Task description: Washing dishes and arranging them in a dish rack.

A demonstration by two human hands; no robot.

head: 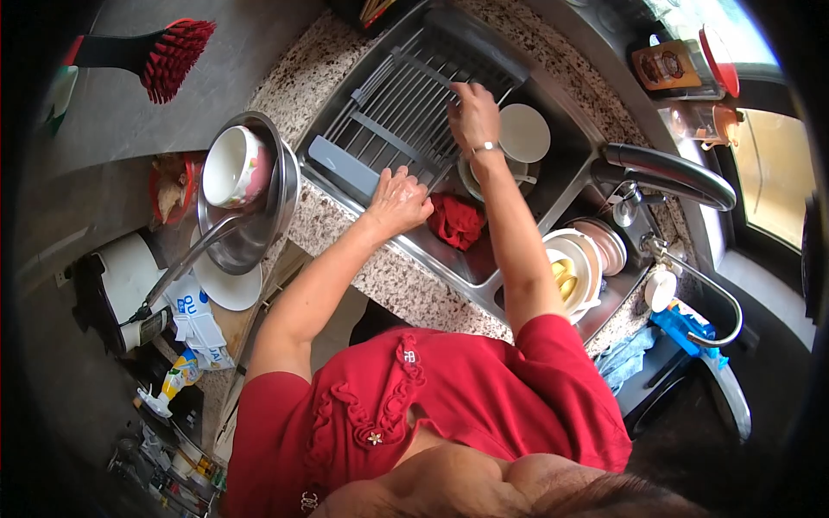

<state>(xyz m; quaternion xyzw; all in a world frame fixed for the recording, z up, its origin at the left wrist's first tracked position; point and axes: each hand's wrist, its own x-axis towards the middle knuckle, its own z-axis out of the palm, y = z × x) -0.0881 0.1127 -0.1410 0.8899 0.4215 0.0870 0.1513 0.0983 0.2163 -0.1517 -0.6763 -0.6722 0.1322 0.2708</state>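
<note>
A metal dish drying rack [405, 107] with grey plastic end pieces [343, 163] lies across the left part of a stainless steel sink [414, 249]. My left hand [400, 199] holds the rack's near right corner, fingers over its end. At the rack's right side, my right hand [476, 120] curls its fingers on the edge; the fingertips are partly hidden. Just beyond my right wrist is a white bowl [524, 133] in the basin. Below it, partly covered by my forearm, is another dish [467, 178]. A crumpled red cloth [457, 221] lies on the basin floor between my arms.
Stacked bowls and plates [599, 243] with yellow spoons [565, 280] fill the smaller basin. The faucet [673, 173] arches at right. On the left are a metal basin [239, 246] holding a floral bowl [234, 167], and a white plate [227, 285]. A red-bristled brush [176, 59] is at upper left.
</note>
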